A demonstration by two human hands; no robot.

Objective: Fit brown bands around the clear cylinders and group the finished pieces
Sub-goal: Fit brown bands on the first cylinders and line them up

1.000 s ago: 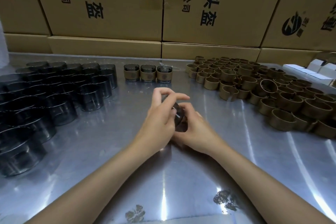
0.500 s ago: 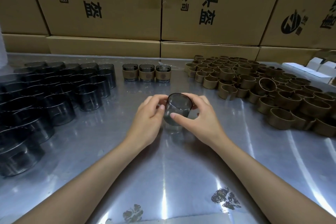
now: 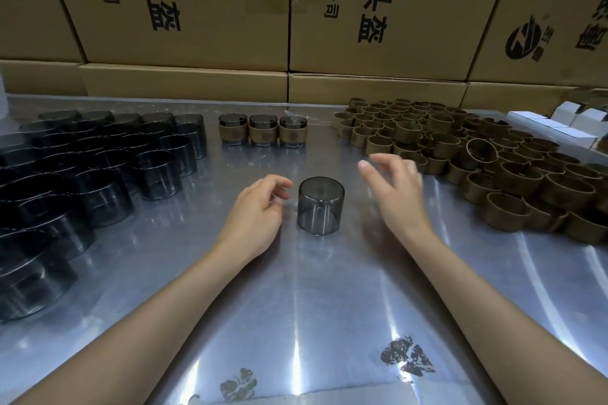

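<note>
One smoky clear cylinder (image 3: pixel 320 205) stands upright by itself on the metal table (image 3: pixel 296 306), with no band on it. My left hand (image 3: pixel 255 210) rests just left of it, fingers loosely curled, holding nothing. My right hand (image 3: pixel 396 192) hovers to its right, fingers relaxed and empty, between the cylinder and the heap of brown bands (image 3: pixel 487 161). Three banded cylinders (image 3: pixel 263 134) stand in a row at the back centre. Several bare dark cylinders (image 3: pixel 92 171) crowd the left side.
Large cardboard boxes (image 3: pixel 296 10) wall off the back of the table. Small white boxes (image 3: pixel 566 123) sit at the far right behind the bands. Dark stains (image 3: pixel 406 355) mark the table near its front edge.
Both hands let go of the bare cylinder, which now stands alone on the table. The left hand drew back left; the right hand moved right, toward the brown bands.
</note>
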